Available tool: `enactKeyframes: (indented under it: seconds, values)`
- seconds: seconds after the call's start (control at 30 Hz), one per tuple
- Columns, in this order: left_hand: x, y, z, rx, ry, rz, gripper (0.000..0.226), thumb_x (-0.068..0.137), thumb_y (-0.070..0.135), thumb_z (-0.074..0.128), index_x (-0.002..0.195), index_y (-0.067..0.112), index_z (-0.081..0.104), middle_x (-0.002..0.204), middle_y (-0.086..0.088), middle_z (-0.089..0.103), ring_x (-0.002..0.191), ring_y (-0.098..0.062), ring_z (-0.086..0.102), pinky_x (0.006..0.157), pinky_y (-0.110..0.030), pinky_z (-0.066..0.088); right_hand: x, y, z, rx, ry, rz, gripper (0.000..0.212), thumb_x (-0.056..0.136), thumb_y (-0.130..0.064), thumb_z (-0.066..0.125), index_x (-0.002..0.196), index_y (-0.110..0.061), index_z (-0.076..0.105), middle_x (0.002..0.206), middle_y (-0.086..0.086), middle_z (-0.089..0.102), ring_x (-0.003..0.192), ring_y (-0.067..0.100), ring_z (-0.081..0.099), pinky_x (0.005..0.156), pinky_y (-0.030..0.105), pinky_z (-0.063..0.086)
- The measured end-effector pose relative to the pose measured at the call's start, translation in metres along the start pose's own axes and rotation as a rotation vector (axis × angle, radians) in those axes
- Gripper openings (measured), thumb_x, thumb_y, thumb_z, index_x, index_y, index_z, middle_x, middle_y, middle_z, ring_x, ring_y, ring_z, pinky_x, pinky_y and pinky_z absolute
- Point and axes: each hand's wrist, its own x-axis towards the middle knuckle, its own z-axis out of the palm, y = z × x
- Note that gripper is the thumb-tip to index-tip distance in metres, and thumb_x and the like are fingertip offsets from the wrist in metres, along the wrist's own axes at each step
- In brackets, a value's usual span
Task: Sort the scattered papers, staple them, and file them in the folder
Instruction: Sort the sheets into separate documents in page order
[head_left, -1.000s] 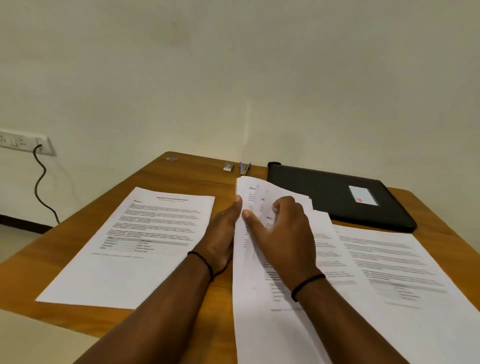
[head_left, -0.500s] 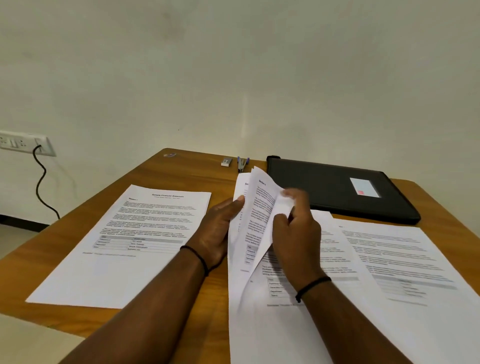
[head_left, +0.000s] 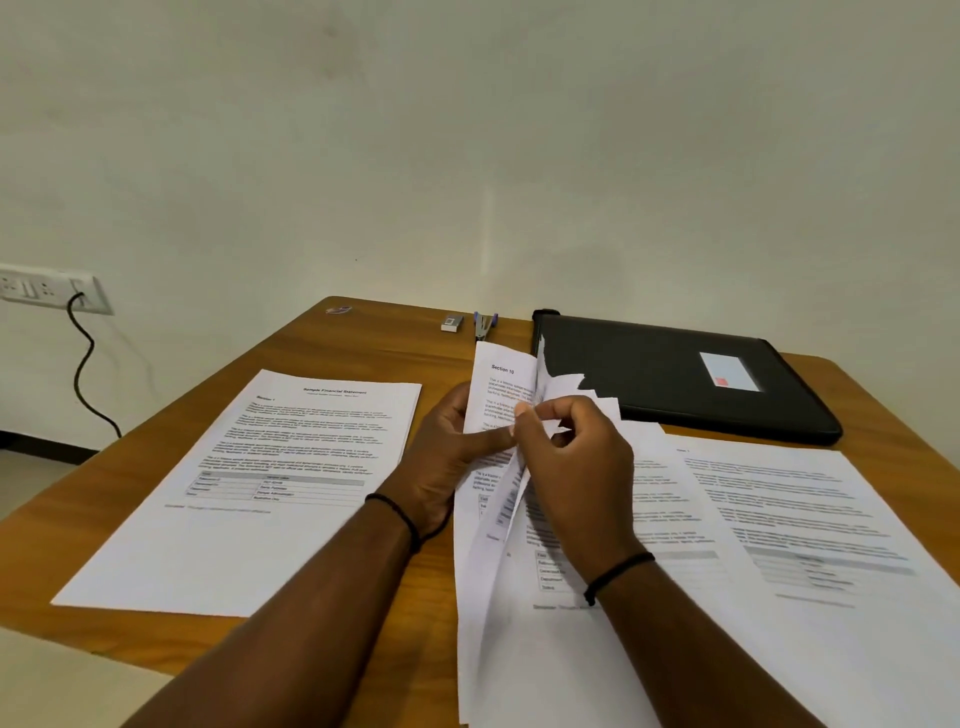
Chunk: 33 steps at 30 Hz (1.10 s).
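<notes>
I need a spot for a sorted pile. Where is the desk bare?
Bare wood lies along the far edge, from the small stapler leftwards, above the single white printed sheet. The right side is crowded: overlapping sheets and the black folder.

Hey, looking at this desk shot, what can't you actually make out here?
All from the head view:
- Lifted sheets in the middle stack of printed papers: their number is unclear; the right hand and left hand cover them.
- Rightmost white printed page: text blurred, cut off by the right edge.
- Small grey box and blue-handled stapler: too small for detail.
- Closed black folder: contents hidden.
</notes>
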Motion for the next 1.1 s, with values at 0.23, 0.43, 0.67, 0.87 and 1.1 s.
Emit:
enactKeyframes:
  seconds: [0.23,0.43,0.67,0.87,1.1]
  values:
    - [0.003,-0.004,-0.001,0.467,0.242,0.188,0.032,0.096,0.029,0.063,0.126,0.036,0.055,0.127,0.008,0.063,0.104,-0.012,0.065,0.086,-0.027,0.056,-0.002,0.001,0.003,0.013,-0.004,0.016,0.031,0.091,-0.053,0.054,0.083,-0.025,0.065,0.087,-0.009,0.071,0.068,0.006,0.067,0.054,0.009,0.045]
    - [0.0,0.008,-0.002,0.269,0.265,-0.068,0.029,0.101,0.041,0.047,0.093,0.023,0.07,0.092,-0.003,0.076,0.081,-0.023,0.074,0.078,-0.036,0.059,0.002,0.011,0.006,-0.088,-0.059,-0.012,0.014,0.096,-0.031,0.062,0.103,-0.023,0.071,0.109,-0.006,0.073,0.085,0.006,0.068,0.066,0.013,0.055]
    - [-0.001,0.01,-0.007,0.086,0.231,-0.182,0.018,0.093,0.021,0.067,0.102,0.007,0.073,0.098,-0.008,0.077,0.088,-0.031,0.075,0.09,-0.057,0.056,0.005,0.014,0.005,-0.062,0.006,-0.004,0.018,0.096,-0.024,0.063,0.111,-0.018,0.071,0.114,-0.004,0.071,0.094,0.007,0.067,0.065,0.006,0.049]
    - [-0.008,0.016,-0.001,0.087,0.21,-0.106,0.047,0.08,0.051,0.064,0.107,0.014,0.071,0.098,-0.009,0.076,0.087,-0.034,0.074,0.085,-0.059,0.057,0.002,0.012,0.004,-0.05,-0.002,-0.004,0.021,0.094,-0.027,0.066,0.113,-0.019,0.071,0.115,-0.005,0.07,0.079,0.002,0.064,0.052,0.001,0.042]
    - [-0.006,0.012,0.003,0.004,0.137,-0.148,0.03,0.092,0.03,0.065,0.118,0.016,0.069,0.112,-0.006,0.074,0.096,-0.034,0.072,0.088,-0.057,0.056,-0.001,-0.001,0.001,-0.017,-0.022,0.004,0.061,0.077,-0.072,0.053,0.109,-0.023,0.069,0.106,-0.01,0.07,0.078,0.005,0.064,0.054,0.002,0.04]
